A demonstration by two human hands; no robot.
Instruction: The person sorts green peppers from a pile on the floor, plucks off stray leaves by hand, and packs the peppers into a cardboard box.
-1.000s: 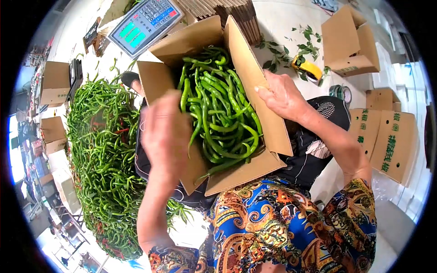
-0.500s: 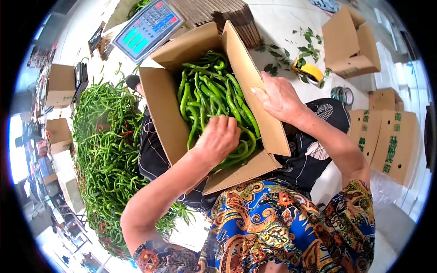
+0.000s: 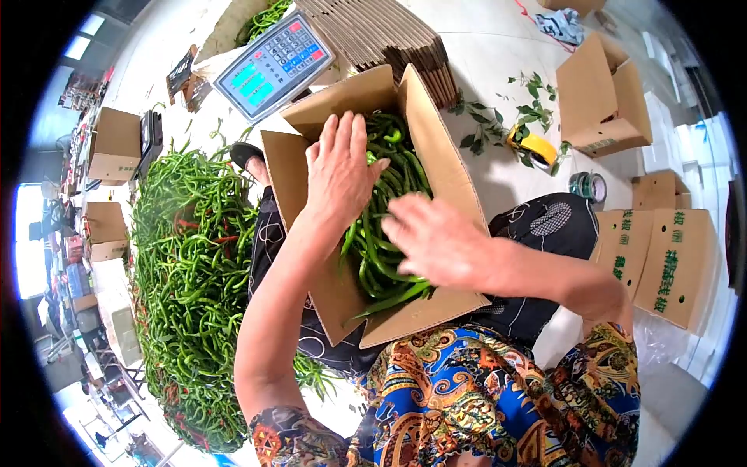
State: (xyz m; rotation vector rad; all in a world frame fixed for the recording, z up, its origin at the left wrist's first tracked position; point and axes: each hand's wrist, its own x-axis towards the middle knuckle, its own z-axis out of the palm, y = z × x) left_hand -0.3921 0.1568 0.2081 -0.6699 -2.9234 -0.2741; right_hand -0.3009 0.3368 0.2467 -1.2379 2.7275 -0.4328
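An open cardboard box (image 3: 451,175) rests at my lap, holding long green chili peppers (image 3: 405,167). My left hand (image 3: 340,165) lies with its fingers stretched out over the box's far left part, against the peppers and the inner left side; its fingers are straight and hold nothing. Over the near half of the peppers is my right hand (image 3: 436,241), slightly blurred, its fingers apart and pointing left. I cannot see whether its fingertips touch the peppers. Both hands hide part of the contents.
A big heap of green chilies (image 3: 194,288) lies on the floor at left. Beyond the box are a digital scale (image 3: 272,66) and stacked flat cardboard (image 3: 373,31). To the right are yellow tape (image 3: 535,148), green tape (image 3: 587,187), leafy sprigs (image 3: 533,117) and another box (image 3: 599,97).
My left hand has moved from the near peppers to the far left of the box. My right hand has left the right flap and come inward over the peppers.
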